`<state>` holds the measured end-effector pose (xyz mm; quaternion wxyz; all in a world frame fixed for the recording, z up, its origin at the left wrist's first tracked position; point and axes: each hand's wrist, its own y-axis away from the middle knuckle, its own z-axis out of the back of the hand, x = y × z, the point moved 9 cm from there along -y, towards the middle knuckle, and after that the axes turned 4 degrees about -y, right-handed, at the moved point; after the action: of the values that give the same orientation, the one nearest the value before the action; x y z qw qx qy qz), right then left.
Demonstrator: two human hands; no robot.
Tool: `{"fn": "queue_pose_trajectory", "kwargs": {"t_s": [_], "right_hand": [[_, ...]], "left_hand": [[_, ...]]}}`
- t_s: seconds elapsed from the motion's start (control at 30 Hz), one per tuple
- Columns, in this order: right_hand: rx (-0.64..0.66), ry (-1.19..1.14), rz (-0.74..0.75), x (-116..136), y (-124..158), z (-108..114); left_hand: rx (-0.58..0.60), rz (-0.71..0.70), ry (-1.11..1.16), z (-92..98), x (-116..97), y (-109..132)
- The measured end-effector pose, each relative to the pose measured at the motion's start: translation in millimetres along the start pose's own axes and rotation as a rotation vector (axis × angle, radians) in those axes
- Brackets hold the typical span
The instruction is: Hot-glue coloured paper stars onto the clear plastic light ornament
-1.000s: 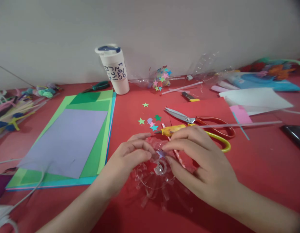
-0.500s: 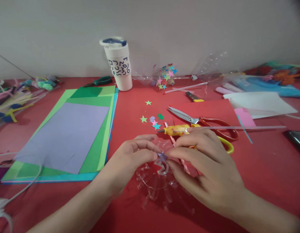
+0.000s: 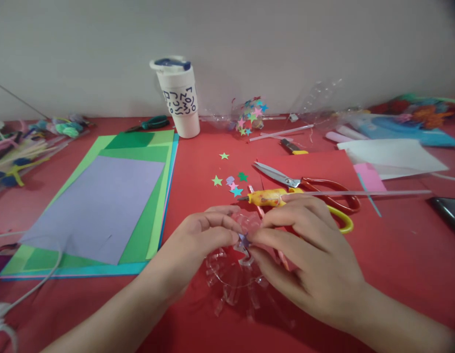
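Observation:
A small purple paper star (image 3: pixel 243 239) is pinched at its edges by the fingertips of both hands. My left hand (image 3: pixel 201 240) grips it from the left, thumb and fingers closed. From the right, my right hand (image 3: pixel 304 250) holds it between thumb and index finger, partly covering it. Directly below lies a clear plastic piece (image 3: pixel 235 284) with strips fanning outward; its upper part is hidden by the fingers. A yellow glue gun (image 3: pixel 266 197) rests just beyond my right hand. Several loose paper stars, including a light green star (image 3: pixel 217 181), lie beyond the fingertips.
Red-handled scissors (image 3: pixel 308 184) lie behind the glue gun. At left is a stack of coloured paper topped by a purple sheet (image 3: pixel 98 206). A white tumbler (image 3: pixel 179 100) stands at the back near pliers (image 3: pixel 148 124). A cutter (image 3: pixel 293 146) and a phone-like black object (image 3: pixel 448 213) are at right.
My right fingers have shifted slightly left and closed further over the purple star, so less of it shows. My left hand stays nearly still, and the view has moved slightly.

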<state>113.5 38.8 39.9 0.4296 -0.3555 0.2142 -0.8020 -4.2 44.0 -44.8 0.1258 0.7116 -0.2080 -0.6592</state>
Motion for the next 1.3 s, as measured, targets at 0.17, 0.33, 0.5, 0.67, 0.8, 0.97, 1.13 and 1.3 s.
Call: {"fn": "queue_pose_trajectory", "kwargs": {"t_s": [0.17, 0.33, 0.5, 0.67, 0.8, 0.97, 1.13, 1.3], "right_hand": [[-0.006, 0.014, 0.009, 1.8, -0.4, 3.1], [-0.004, 0.006, 0.016, 4.5, 0.1, 6.1], [0.009, 0.016, 0.021, 3.7, 1.4, 3.0], [0.005, -0.002, 0.017, 3.0, 0.2, 2.2], [0.003, -0.014, 0.017, 3.0, -1.0, 3.2], [0.006, -0.048, 0.009, 2.5, -0.6, 4.8], [0.004, -0.063, -0.006, 0.0, -0.7, 4.8], [-0.002, -0.055, -0.004, -0.1, -1.0, 5.9]], "left_hand": [[0.000, 0.005, 0.006, 0.1, 0.9, 0.1], [-0.003, 0.007, -0.001, 1.7, 0.2, 1.0], [0.006, 0.009, 0.000, 0.3, -1.1, 1.2], [0.019, 0.001, 0.016, -1.4, -1.4, 0.8], [0.025, 0.000, 0.012, -1.2, -1.0, -0.6], [0.020, -0.008, 0.002, -0.8, -1.3, -0.5], [0.055, -0.021, 0.038, -3.8, -2.4, 1.6], [0.037, -0.013, 0.049, -2.6, -2.6, 0.1]]}}
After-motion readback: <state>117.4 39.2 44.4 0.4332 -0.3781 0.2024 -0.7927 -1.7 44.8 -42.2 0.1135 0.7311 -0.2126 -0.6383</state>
